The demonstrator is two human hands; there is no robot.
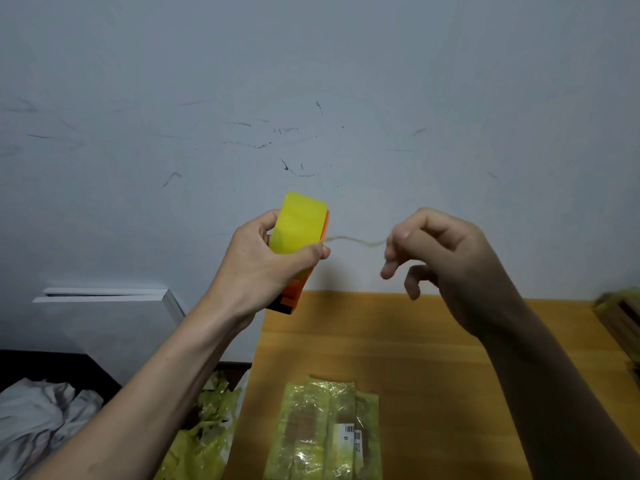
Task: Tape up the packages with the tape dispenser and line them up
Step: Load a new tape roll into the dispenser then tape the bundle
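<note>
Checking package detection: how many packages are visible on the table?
2. One taped package lies at the table's near edge, in front of the person; a second is at the right edge, mostly cut off. More may be out of view.

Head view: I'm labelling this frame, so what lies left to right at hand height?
Left hand → tape dispenser with its yellow roll → twisted tape strand pulled out sideways → right hand pinching the strand's end.
</note>
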